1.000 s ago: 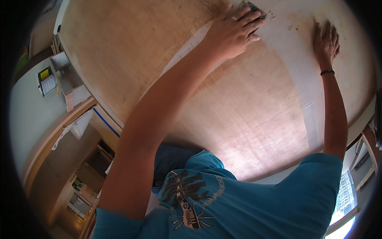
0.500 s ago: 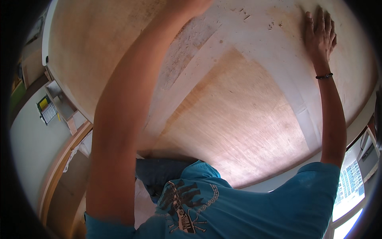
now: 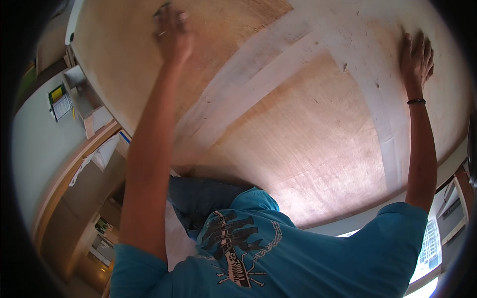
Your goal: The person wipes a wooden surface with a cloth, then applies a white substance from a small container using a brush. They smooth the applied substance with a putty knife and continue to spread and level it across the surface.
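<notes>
A large pale wooden panel (image 3: 298, 124), with whitish bands across it, lies before me. My left hand (image 3: 174, 37) is over its far left part, blurred by motion. Its fingers are bent round a small dark thing (image 3: 162, 9) at their tips, too smeared to name. At the far right, my right hand (image 3: 417, 62) rests flat on the panel, fingers stretched out and holding nothing. A dark bead bracelet (image 3: 416, 101) circles that wrist.
Small shavings (image 3: 345, 66) are scattered on the panel. Past its left edge are a wooden-edged surface (image 3: 74, 166), a box-like shelf (image 3: 82, 94) and a small notepad (image 3: 60, 103). A bright window (image 3: 428, 243) shows at the lower right.
My left hand has come into view, swinging left and nearer across the panel from beyond the top edge. The view has shifted somewhat, while my right hand stays flat on the panel.
</notes>
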The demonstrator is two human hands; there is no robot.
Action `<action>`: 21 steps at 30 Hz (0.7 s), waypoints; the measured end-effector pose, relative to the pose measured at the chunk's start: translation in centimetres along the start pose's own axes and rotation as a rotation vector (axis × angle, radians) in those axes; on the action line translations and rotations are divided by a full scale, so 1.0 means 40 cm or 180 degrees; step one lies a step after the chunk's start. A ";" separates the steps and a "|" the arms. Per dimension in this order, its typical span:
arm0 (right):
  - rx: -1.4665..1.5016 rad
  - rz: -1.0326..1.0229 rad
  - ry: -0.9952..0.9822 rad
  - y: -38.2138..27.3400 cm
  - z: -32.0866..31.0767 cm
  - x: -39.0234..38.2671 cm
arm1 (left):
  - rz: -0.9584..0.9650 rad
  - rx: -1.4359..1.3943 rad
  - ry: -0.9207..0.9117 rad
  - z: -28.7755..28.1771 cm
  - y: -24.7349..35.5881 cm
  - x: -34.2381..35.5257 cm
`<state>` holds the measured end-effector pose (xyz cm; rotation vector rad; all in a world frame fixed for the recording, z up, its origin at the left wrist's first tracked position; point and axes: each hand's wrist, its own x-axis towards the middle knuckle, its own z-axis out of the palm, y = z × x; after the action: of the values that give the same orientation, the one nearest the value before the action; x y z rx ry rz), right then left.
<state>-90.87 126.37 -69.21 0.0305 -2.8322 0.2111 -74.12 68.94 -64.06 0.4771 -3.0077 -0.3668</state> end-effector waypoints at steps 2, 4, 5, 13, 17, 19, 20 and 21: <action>-0.0071 -0.0003 0.0017 0.007 0.000 0.011 | 0.0933 0.0033 0.0155 0.076 0.165 -0.090; -0.0087 -0.0012 -0.0027 -0.008 0.001 0.011 | 0.1629 0.0842 -0.0367 0.113 0.335 -0.240; -0.0045 -0.0010 -0.0023 -0.003 0.003 0.011 | 0.1760 0.0183 -0.0613 0.091 0.386 -0.326; 0.0022 0.0038 -0.0145 0.003 -0.011 -0.009 | 0.0211 0.0256 -0.1074 -0.134 -0.133 -0.696; 0.0081 -0.0070 -0.0024 0.024 0.003 -0.006 | 0.1467 0.0150 -0.1792 -0.129 0.037 -0.692; 0.0060 -0.0085 0.0020 0.024 -0.004 -0.011 | 0.1819 0.0042 -0.1725 -0.057 0.198 -0.509; 0.0081 -0.0119 0.0040 0.015 -0.002 -0.003 | 0.2122 -0.0024 -0.1397 -0.012 0.286 -0.407; 0.0156 -0.0236 0.0128 0.008 0.008 0.015 | 0.2177 -0.0013 -0.1115 0.040 0.366 -0.316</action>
<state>-91.54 126.64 -69.39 0.1399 -2.7797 0.2617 -66.62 86.76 -62.47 -0.6793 -3.2299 -0.4241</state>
